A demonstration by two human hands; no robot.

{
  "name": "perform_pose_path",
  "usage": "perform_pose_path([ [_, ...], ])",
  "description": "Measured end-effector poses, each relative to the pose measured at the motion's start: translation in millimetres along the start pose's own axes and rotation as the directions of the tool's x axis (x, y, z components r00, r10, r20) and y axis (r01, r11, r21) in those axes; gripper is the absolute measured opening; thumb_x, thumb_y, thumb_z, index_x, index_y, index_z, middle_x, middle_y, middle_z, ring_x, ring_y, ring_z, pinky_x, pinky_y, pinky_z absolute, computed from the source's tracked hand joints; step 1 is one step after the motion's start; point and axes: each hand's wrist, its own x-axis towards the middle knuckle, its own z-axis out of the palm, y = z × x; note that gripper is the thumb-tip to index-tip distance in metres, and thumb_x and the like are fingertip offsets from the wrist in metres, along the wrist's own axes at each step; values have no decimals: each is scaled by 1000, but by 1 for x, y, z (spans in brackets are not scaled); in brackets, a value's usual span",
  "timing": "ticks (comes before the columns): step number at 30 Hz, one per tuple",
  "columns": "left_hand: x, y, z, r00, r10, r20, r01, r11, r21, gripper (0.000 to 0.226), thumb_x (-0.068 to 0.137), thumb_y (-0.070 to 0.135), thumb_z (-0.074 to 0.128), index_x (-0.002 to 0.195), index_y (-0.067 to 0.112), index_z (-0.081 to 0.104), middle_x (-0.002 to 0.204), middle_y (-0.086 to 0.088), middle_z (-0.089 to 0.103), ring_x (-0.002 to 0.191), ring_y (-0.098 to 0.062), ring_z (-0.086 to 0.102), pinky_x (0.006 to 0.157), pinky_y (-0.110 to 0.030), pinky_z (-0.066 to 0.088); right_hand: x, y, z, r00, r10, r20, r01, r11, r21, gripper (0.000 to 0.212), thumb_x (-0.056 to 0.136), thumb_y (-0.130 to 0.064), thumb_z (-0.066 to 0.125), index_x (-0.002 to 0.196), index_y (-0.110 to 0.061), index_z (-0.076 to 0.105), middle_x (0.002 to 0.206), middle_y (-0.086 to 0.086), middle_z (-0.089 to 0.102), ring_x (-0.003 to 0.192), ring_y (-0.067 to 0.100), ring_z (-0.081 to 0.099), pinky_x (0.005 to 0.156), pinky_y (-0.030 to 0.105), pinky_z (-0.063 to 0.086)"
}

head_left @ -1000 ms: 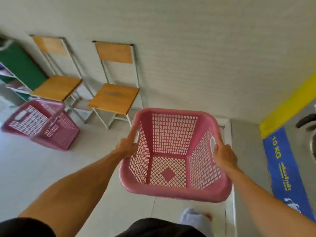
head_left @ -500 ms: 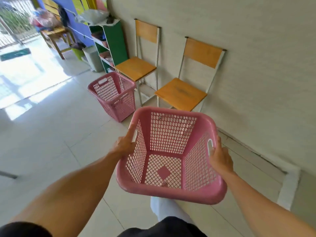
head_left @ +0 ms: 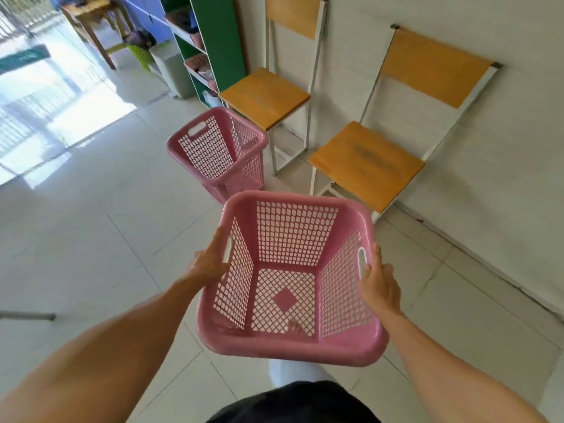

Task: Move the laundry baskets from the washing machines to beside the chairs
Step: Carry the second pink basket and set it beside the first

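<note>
I carry an empty pink laundry basket (head_left: 290, 346) in the air in front of me, above the tiled floor. My left hand (head_left: 207, 264) grips its left handle and my right hand (head_left: 378, 285) grips its right handle. A second pink basket (head_left: 213, 154) stands on the floor ahead, just left of the two wooden chairs (head_left: 366, 166) that line the white wall. The carried basket's far rim is close to the near chair's front leg and overlaps the standing basket's base in the view.
A green shelf unit (head_left: 219, 41) stands beyond the far chair (head_left: 265, 93), with a grey bin (head_left: 174, 68) and a wooden table (head_left: 91, 13) further back. Bright sunlit floor lies at the left. A metal bar (head_left: 27, 315) pokes in from the left edge.
The view has swung from the washing machines toward the chairs. I have walked closer with the basket in both hands, and the chairs and standing basket now appear larger and nearer.
</note>
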Motion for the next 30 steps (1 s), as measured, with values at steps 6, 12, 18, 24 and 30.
perform_pose_path([
  [6, 58, 3, -52, 998, -60, -5, 60, 996, -72, 94, 92, 20, 64, 154, 37, -4, 159, -13, 29, 132, -41, 45, 100, -43, 41, 58, -68, 15, 1000, 5, 25, -5, 1000, -14, 56, 106, -39, 27, 157, -40, 2, 111, 15, 54, 65, 16, 60, 47, 27, 47],
  [12, 142, -5, -80, 993, -114, 0, 113, 983, -148, 101, 86, -5, 49, 151, 49, -6, 142, -27, 46, 62, -17, 50, 50, -25, 44, 97, -103, 34, 999, 47, 19, -47, 999, 24, 61, 103, -36, 40, 155, -40, 9, 105, 8, 64, 72, 14, 64, 54, 31, 56],
  [18, 246, -9, -94, 991, -134, 6, 133, 971, -197, 88, 80, -7, 52, 149, 36, 20, 107, -16, 61, 70, -22, 58, 51, -36, 54, 121, -138, 54, 964, 263, -48, -259, 963, 76, 58, 100, -34, 48, 150, -28, 19, 86, 2, 65, 58, 13, 65, 47, 32, 57],
  [24, 355, -10, -117, 979, -155, 131, 170, 979, -112, 36, 72, -8, 54, 107, -4, 62, 77, -13, 64, 68, -26, 64, 61, -37, 59, 134, -184, 76, 875, 481, -51, -468, 869, 161, 41, 98, -36, 53, 133, -22, 37, 81, -3, 66, 50, 11, 67, 42, 31, 58],
  [30, 426, -1, -122, 987, -102, 123, 94, 993, 69, 25, 75, -5, 59, 97, -1, 70, 78, -12, 63, 73, -28, 58, 65, -31, 47, 153, -214, 101, 776, 630, 30, -624, 760, 182, 33, 96, -30, 59, 123, -14, 49, 84, -1, 67, 53, 11, 66, 42, 25, 54],
])
